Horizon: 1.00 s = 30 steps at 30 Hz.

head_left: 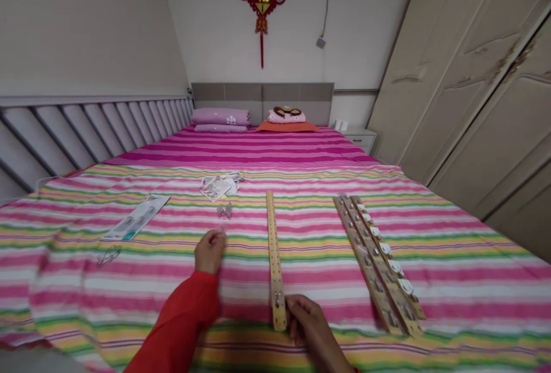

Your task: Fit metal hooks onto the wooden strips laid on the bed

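1. On my feed, a printed card sleeve [135, 218] lies flat toward the left edge of the bed [465, 298], with a thin clear loop [108, 256] just nearer me.
2. Farther up the striped sheet, I see a crumpled clear plastic wrapper [218, 186], with a small clear piece [224, 210] just in front.
3. The left hand [210, 252], in a red sleeve [181, 315], is curled above the sheet. It's blurred, so I cannot tell whether it holds anything.
4. A holed wooden strip [274, 258] runs lengthwise up mid-bed. The right hand [306, 320] is clasping its near end.
5. Toward the right, wooden strips with white hooks [379, 264] lie side by side, touching.
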Available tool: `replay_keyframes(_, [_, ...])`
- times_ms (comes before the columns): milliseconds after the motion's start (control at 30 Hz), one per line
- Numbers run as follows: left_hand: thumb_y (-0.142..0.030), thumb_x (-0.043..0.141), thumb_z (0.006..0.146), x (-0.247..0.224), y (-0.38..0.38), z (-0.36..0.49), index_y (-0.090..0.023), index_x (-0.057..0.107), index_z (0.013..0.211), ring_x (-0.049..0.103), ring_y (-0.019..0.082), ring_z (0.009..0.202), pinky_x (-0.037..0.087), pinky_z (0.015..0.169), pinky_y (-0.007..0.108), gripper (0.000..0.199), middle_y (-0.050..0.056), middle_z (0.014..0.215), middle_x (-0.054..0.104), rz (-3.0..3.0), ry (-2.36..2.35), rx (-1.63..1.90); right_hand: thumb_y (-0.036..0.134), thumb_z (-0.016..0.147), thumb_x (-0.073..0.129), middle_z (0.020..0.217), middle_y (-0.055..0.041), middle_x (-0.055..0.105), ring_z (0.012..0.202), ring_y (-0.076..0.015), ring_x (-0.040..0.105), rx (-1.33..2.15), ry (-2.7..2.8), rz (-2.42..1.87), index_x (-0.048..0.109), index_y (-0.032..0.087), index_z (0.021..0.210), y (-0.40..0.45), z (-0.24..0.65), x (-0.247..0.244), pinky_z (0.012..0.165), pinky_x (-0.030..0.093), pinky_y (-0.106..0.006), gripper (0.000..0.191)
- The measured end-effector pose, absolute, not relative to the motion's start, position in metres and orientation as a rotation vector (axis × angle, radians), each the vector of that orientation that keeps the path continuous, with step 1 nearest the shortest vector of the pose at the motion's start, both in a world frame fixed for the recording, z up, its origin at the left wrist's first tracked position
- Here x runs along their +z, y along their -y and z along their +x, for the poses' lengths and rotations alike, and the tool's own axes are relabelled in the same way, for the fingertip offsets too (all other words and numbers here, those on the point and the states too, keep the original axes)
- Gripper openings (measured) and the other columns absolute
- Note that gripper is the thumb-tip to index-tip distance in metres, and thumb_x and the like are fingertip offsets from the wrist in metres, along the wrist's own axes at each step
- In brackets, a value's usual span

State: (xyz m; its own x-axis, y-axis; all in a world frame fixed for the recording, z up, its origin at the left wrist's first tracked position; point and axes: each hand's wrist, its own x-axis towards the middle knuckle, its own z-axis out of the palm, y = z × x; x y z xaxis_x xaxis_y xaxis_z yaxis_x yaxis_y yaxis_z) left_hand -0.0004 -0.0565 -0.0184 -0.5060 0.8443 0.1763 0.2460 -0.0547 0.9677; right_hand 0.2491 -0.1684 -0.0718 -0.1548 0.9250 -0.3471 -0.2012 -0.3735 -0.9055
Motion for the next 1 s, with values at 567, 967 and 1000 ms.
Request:
replay_keyframes(567, [-0.047,0.064,0.063,-0.046,0.054,-0.005,-0.017,0.067,0.073,0.055,0.017,0.065,0.045,0.062,0.030,0.032,0.004,0.073,0.060,1.361,-1.799,1.746,0.069,0.051,0.072,0.058,0.0009,0.057,0.036,-0.0046,0.039,1.371,0.852,-1.244,0.061,0.012,0.075,0.155,0.269,-0.050,0.039,0.026,-0.021,0.063])
replay_keyframes(967, [-0.017,0.064,0.080,0.001,0.144,0.043,-0.023,0.071,0.083,0.063,0.016,0.089,0.051,0.078,0.024,0.009,0.005,0.090,0.067,2.044,-1.192,1.680,0.059,0.073,0.064,0.062,0.0008,0.058,0.040,-0.0038,0.039,1.447,0.970,-1.036,0.063,0.013,0.078,0.156,0.254,-0.017,0.041,0.025,-0.021,0.046])
replay_keyframes(1000, [-0.016,0.066,0.079,0.002,0.149,0.048,-0.023,0.071,0.083,0.064,0.016,0.089,0.052,0.078,0.024,0.010,0.005,0.090,0.067,2.005,-1.172,1.690,0.057,0.073,0.065,0.067,-0.0002,0.060,0.042,-0.0039,0.040,1.460,0.957,-1.007,0.065,0.014,0.082,0.156,0.253,-0.014,0.041,0.026,-0.021,0.044])
